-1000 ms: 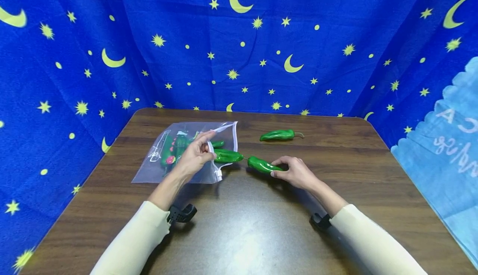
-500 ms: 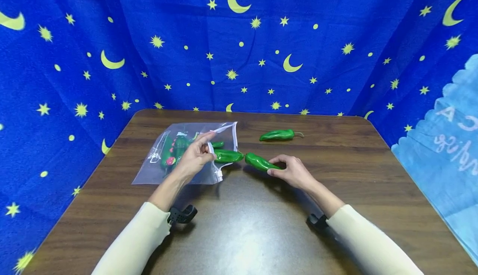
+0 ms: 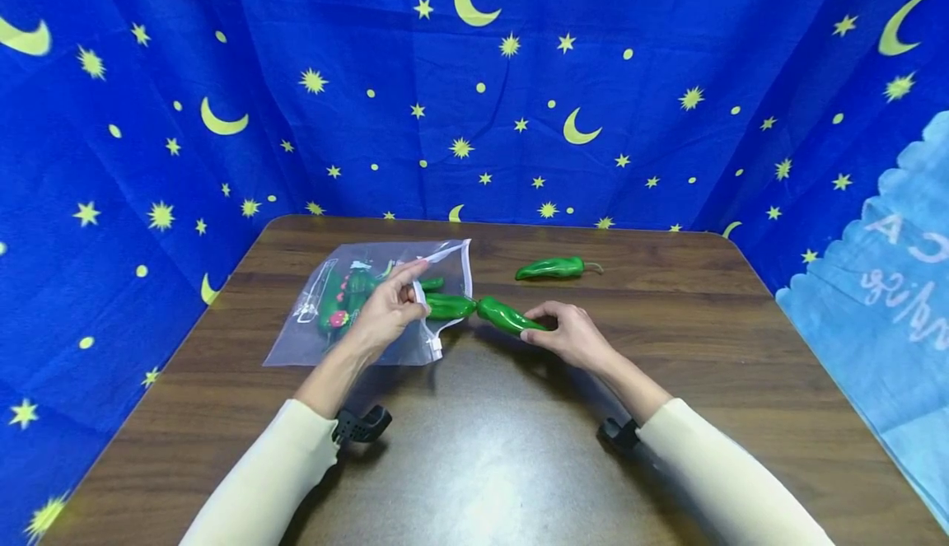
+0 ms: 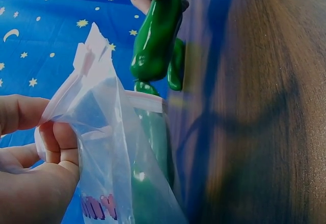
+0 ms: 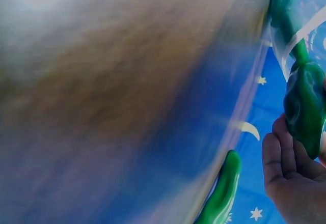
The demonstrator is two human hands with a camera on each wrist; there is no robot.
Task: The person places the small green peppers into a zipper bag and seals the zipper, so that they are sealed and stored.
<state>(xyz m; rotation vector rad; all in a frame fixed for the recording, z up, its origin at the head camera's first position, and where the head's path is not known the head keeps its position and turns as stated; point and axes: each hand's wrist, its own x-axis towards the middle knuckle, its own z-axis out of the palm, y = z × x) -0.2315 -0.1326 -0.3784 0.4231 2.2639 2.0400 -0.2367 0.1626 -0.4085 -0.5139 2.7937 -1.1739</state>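
Observation:
My left hand (image 3: 381, 311) pinches the rim of a clear zip bag (image 3: 292, 340), holding its mouth open toward the right. Inside the bag lie several green peppers, partly covered by printing and by the hand. One green pepper (image 3: 448, 307) sits at the mouth with its stem end reaching the rim. Between thumb and fingers, my right hand (image 3: 574, 336) grips another green pepper (image 3: 507, 315) by its narrow end, just right of the bag. Its broad end meets the stem of the pepper in the mouth; in the left wrist view this held pepper (image 4: 155, 40) hangs above the rim.
Farther back on the wooden table (image 3: 667, 324) lies a single green pepper (image 3: 552, 268), right of the bag. A blue curtain (image 3: 504, 175) with moons and stars closes off the back and sides. A zip slider (image 3: 435, 348) hangs at the bag's near corner.
My right hand has moved left with its pepper, up against the pepper in the mouth, which now sits slightly deeper in the bag. My left hand has stayed put.

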